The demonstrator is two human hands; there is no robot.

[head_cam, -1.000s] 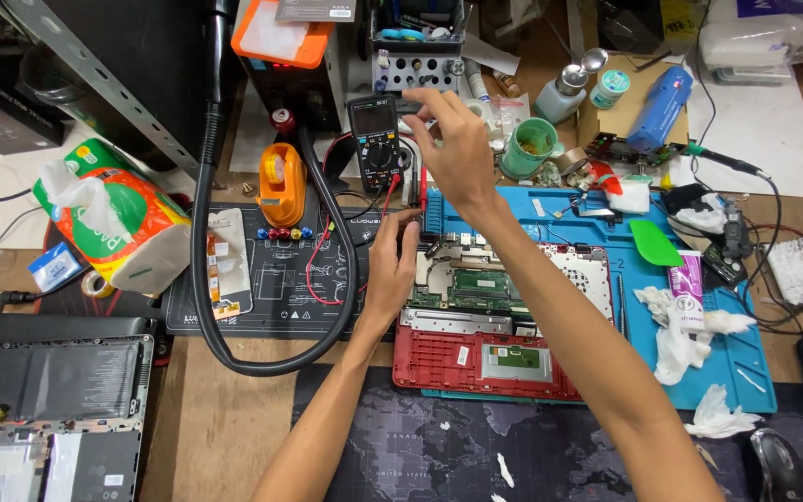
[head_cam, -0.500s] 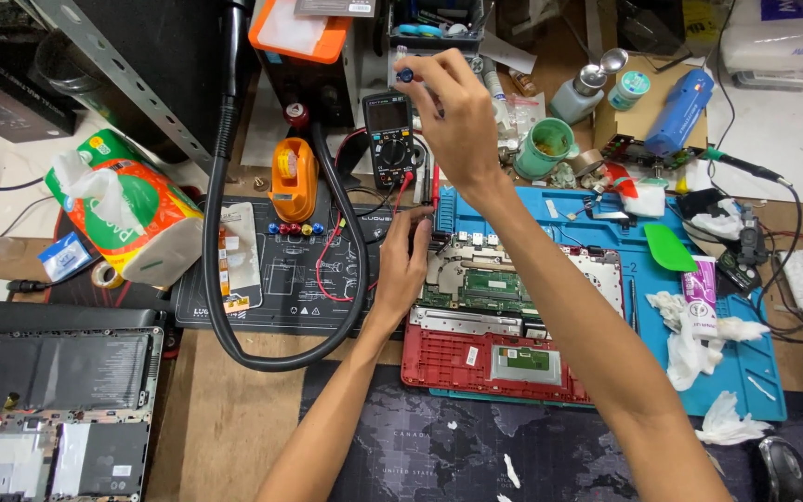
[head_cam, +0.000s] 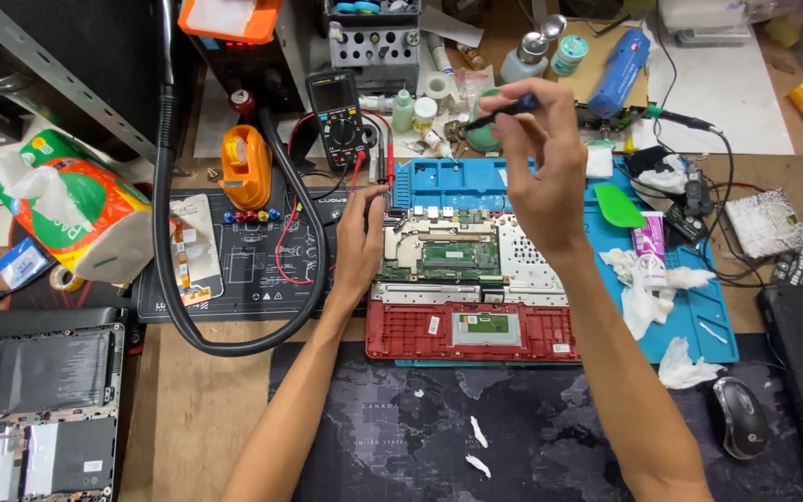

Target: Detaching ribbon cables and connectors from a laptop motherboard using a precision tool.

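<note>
An opened red laptop base (head_cam: 420,330) with its green circuit board (head_cam: 439,258) bare lies on a blue repair mat (head_cam: 699,311). My left hand (head_cam: 360,244) rests flat on the laptop's left edge, fingers pointing away from me, holding nothing. My right hand (head_cam: 541,163) is raised over the laptop's far side. It grips a slim dark screwdriver (head_cam: 499,113), whose tip points left toward the small bottles at the back. A black multimeter (head_cam: 336,116) with red leads stands just beyond my left hand.
A thick black hose (head_cam: 167,242) loops over a black work mat (head_cam: 262,270) holding a phone (head_cam: 192,246). A tissue pack (head_cam: 67,209) and another opened laptop (head_cam: 30,400) sit at left. A green pick (head_cam: 620,206), crumpled tissues (head_cam: 643,288) and a mouse (head_cam: 741,418) lie at right.
My right hand has drawn back from the multimeter area at the rear and moved right, now holding the screwdriver over the laptop. My left hand stayed on the laptop's edge.
</note>
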